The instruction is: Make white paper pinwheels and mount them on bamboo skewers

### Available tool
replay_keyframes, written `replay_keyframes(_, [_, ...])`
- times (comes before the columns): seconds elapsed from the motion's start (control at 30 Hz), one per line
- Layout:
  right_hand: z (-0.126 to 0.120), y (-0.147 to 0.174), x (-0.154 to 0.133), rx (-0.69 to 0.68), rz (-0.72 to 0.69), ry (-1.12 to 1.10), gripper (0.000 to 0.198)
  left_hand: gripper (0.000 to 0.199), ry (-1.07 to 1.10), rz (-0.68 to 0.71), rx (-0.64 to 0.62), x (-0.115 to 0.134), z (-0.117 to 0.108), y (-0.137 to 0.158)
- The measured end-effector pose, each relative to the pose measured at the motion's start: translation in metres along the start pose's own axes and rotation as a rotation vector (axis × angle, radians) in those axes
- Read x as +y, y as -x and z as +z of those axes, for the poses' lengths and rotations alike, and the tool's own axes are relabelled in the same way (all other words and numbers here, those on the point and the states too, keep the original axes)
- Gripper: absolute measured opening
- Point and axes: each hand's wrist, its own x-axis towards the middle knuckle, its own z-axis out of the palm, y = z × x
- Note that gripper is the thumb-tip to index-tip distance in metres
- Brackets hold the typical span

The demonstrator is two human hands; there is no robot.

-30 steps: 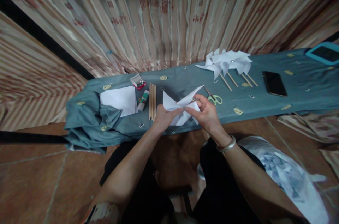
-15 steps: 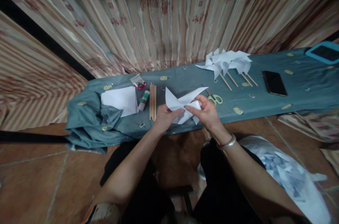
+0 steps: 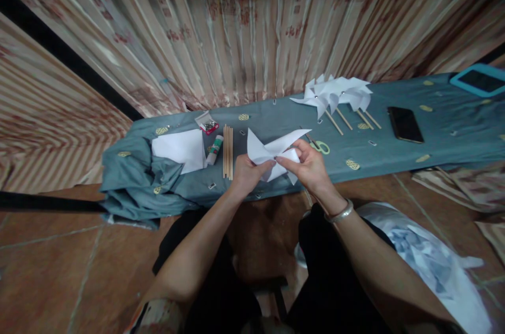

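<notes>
The folded white paper (image 3: 272,158) sits between both hands, lifted a little over the near edge of the table with the blue-grey cloth (image 3: 394,158). Its longest flap runs from the centre toward about 2 o'clock, and a shorter flap rises toward 11 o'clock. The centre of the paper, where the flaps meet, is the place where both hands come together.

The left hand (image 3: 245,175) is at about 8 o'clock from this centre; its fingers are closed on the left part of the paper, thumb on top. The right hand (image 3: 311,168) is at about 4 o'clock and also closed on the paper, pinching a flap with thumb and first fingers near the centre. Both hands are equally near to the paper, as both touch it; a metal bangle (image 3: 338,213) is on the right wrist.

Just beside the right hand, at 1 o'clock, lie scissors with green handles (image 3: 320,145). At 10 o'clock from the left hand lies a row of wooden sticks (image 3: 228,150), with a glue stick (image 3: 215,148), a small packet of pins (image 3: 206,122) and a sheet of white paper (image 3: 180,149) farther left. Finished paper pinwheels (image 3: 335,94) lie farther at 1 o'clock, and a black phone (image 3: 404,124) and a tablet in a blue case (image 3: 479,79) to the right of them.
</notes>
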Motion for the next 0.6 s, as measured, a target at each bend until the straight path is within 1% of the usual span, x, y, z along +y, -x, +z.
replay_keyframes(0.13, [0.002, 0.003, -0.005, 0.000, 0.005, 0.003, 0.047, 0.025, -0.010, 0.011, 0.027, 0.004, 0.000, 0.002])
replay_keyframes(0.23, [0.003, 0.004, -0.008, 0.009, -0.002, 0.019, 0.046, 0.026, 0.010, 0.018, 0.022, 0.003, 0.000, 0.004])
replay_keyframes(0.47, [0.008, 0.008, -0.017, -0.012, -0.023, 0.003, 0.046, 0.032, 0.130, 0.020, 0.037, -0.006, -0.002, 0.004])
replay_keyframes(0.6, [0.010, 0.011, -0.023, -0.045, -0.024, -0.005, 0.048, 0.031, 0.190, 0.002, 0.037, -0.003, -0.002, 0.006])
